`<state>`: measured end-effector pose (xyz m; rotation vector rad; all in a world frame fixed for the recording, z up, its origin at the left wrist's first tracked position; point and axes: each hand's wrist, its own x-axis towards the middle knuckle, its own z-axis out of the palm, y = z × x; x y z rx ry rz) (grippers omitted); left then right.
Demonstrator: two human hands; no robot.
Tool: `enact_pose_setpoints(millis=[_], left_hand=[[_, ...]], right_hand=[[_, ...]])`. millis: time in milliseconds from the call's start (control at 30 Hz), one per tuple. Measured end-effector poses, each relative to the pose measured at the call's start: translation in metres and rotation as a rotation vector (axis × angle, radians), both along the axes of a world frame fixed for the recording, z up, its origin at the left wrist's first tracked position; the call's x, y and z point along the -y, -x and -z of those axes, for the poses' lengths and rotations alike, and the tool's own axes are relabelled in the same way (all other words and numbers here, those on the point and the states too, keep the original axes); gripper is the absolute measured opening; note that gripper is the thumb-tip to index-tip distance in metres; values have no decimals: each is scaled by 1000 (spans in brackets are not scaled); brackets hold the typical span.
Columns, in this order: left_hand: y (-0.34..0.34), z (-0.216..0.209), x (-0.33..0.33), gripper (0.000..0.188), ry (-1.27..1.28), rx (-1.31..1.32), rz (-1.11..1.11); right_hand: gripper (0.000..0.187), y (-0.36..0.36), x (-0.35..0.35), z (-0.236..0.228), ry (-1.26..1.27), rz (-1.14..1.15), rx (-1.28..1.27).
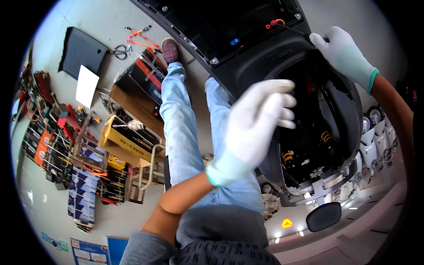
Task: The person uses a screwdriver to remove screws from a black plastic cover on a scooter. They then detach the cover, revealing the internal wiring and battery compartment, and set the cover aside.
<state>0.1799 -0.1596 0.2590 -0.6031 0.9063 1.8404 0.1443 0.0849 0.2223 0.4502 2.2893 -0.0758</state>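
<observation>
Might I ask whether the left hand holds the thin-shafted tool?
No, the right hand holds the thin-shafted tool; the left hand is apart from it.

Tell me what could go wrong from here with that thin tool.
The thin tool in the right hand points at the small red-orange piece; if its tip slipped, it might damage that piece or scratch the black body.
The body's deep opening lies close by, so anything dropped might fall in and be hard to retrieve.
</observation>
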Motion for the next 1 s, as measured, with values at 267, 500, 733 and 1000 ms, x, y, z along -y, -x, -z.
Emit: enact_pose_setpoints(millis=[267, 500, 733, 1000], left_hand=[[-4, 8, -103, 46, 89, 39, -172], [0, 58, -108, 64, -319, 640, -311], [25, 65, -70, 41, 415, -533, 152], [32, 108, -150, 32, 52, 673, -148]], right_hand=[[45, 23, 3, 5, 129, 228, 168], [36, 50, 40, -12, 103, 307, 413], [19, 67, 29, -5, 116, 389, 526], [24, 63, 24, 2, 84, 348, 550]])
